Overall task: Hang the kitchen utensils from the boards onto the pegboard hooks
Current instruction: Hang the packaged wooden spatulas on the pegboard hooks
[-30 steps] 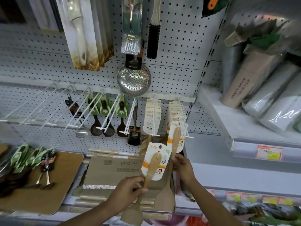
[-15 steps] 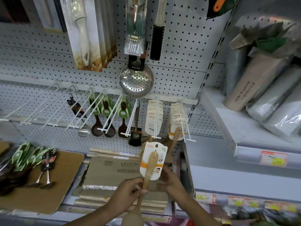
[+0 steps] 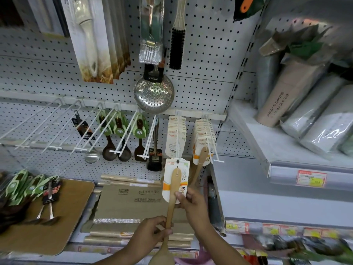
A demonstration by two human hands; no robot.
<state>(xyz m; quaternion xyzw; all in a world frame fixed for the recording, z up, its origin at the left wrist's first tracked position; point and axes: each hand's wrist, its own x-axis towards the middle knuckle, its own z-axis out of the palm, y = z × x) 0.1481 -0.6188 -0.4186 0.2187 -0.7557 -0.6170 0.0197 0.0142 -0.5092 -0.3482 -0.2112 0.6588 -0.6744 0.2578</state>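
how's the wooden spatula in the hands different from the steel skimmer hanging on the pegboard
The carded wooden spatula has a solid pale wood handle and blade; the round perforated steel skimmer is shiny metal full of holes. The spatula is gripped by the left hand and right hand, not yet hooked; the skimmer already hangs. Both carry a printed card.

1. The left hand (image 3: pixel 150 231) reaches up from below, fingers (image 3: pixel 162 232) curled round a pale wooden spatula's handle (image 3: pixel 171 207).
2. The right hand (image 3: pixel 193 205) pinches the handle higher up, forearm angling in from the lower right.
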